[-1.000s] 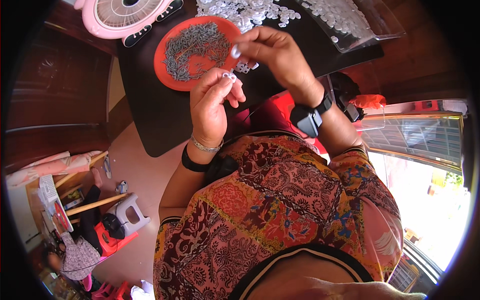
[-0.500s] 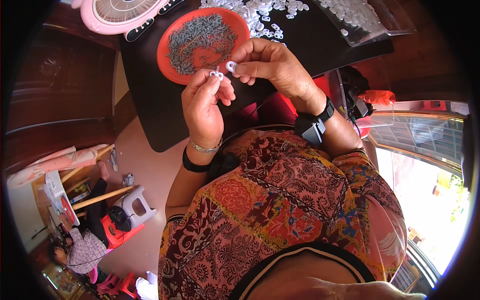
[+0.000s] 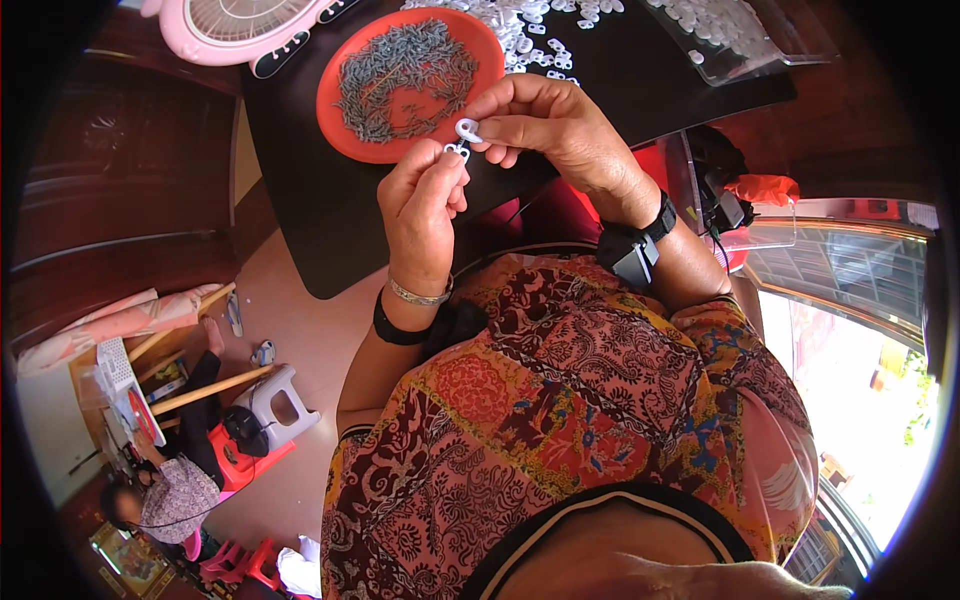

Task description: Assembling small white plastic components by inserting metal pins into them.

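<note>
My left hand is closed, thumb and fingers pinching a small white plastic piece with two holes and a grey screw standing up from it. Thumb and forefinger of my right hand grip a white oval plastic ring. The ring sits right at the screw, over the holed piece; whether the screw passes into it is too small to tell. Just beyond both hands lies a round red tray full of grey screws.
White plastic pieces lie heaped on the dark table at the back. A clear bin of white parts is at the back right, a pink fan at the back left. Another person sits at the lower left by a grey stool.
My hands have come together: the left one moved right and slightly up, bringing the holed piece and screw up against the white ring in my right hand.
</note>
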Demonstrator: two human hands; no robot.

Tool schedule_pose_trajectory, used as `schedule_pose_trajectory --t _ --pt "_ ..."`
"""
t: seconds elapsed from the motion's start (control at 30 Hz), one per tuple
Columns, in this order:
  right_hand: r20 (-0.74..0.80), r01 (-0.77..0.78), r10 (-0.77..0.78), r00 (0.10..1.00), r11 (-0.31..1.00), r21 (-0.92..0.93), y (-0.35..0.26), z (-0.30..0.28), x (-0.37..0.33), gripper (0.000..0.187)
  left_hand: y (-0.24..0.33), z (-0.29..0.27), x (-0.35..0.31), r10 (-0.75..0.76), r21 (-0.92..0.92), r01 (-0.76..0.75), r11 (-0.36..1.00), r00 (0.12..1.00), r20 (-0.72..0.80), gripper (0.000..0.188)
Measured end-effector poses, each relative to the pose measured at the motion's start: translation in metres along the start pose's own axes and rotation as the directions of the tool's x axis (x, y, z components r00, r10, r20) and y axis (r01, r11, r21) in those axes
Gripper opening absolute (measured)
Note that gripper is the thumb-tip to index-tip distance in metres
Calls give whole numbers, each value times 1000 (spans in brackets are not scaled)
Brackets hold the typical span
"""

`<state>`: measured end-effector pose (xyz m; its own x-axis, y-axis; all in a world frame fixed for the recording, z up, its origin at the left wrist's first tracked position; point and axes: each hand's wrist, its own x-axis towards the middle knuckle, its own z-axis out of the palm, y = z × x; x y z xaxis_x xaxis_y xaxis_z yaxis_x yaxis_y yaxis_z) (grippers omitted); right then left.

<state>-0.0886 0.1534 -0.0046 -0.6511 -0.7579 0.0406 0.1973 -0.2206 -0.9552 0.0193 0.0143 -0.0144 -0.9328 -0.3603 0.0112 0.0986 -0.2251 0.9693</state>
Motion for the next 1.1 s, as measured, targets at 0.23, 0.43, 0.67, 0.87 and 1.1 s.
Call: schedule_pose_trajectory --t 0.23,0.43,0.67,0.87,1.1 --pt "-5 48 -48 999 999 -22 1 1 -1 14 1 0 -1 -23 8 23 1000 1000 -3 19" --pt "-17 103 -105 994 991 -83 1 2 -4 14 2 1 -2 -9 81 9 997 1000 10 19" --pt "3 124 -126 992 977 -174 1 6 -7 12 3 4 -2 -6 145 6 989 1000 1 22" --pt "15 122 -122 992 974 -189 0 6 -7 12 -1 1 -2 4 80 -5 997 1000 18 18" --pt "24 160 -158 987 973 -166 7 9 -7 15 -1 6 -3 18 77 -18 997 1000 -8 20"
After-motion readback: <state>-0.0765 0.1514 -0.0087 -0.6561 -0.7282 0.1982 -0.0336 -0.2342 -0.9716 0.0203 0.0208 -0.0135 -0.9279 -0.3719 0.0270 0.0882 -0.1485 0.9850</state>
